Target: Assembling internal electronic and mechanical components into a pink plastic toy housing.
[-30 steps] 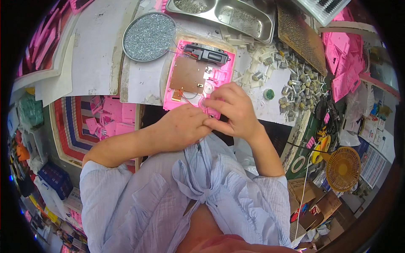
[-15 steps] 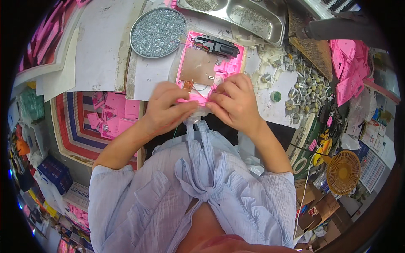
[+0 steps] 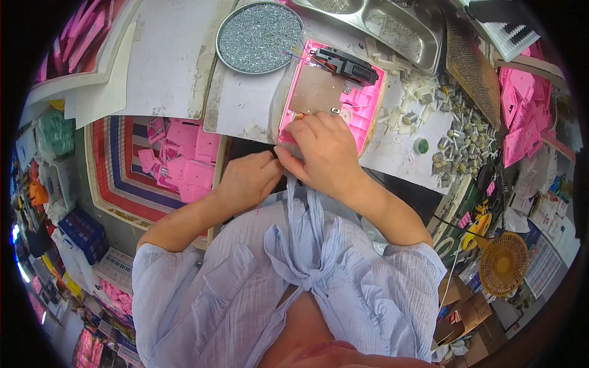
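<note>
A pink plastic housing (image 3: 370, 109) lies on the worktable, its near end mostly covered by my right hand. Inside it are a brown flat board (image 3: 316, 92) and, along the far side, a black plastic part (image 3: 347, 66) with thin wires running off its left end. My right hand (image 3: 326, 147) is closed over the near edge, fingers on top and thumb below. Beside that thumb, my left hand (image 3: 248, 179) has its fingers pinched together just off the table's front edge; what they hold is hidden. A thin red strand shows below my left hand.
A round dish (image 3: 221, 54) of small screws stands left of the housing. At the back is a steel compartment tray (image 3: 362, 17). White plastic pieces (image 3: 412, 101) and small metal cylinders (image 3: 463, 144) lie to the right. Pink parts (image 3: 196, 162) fill a striped-lined box at left.
My left hand has drawn back off the housing toward my body. My right hand has shifted over the housing's near end. The whole view has swung, moving the table's things rightward and up.
</note>
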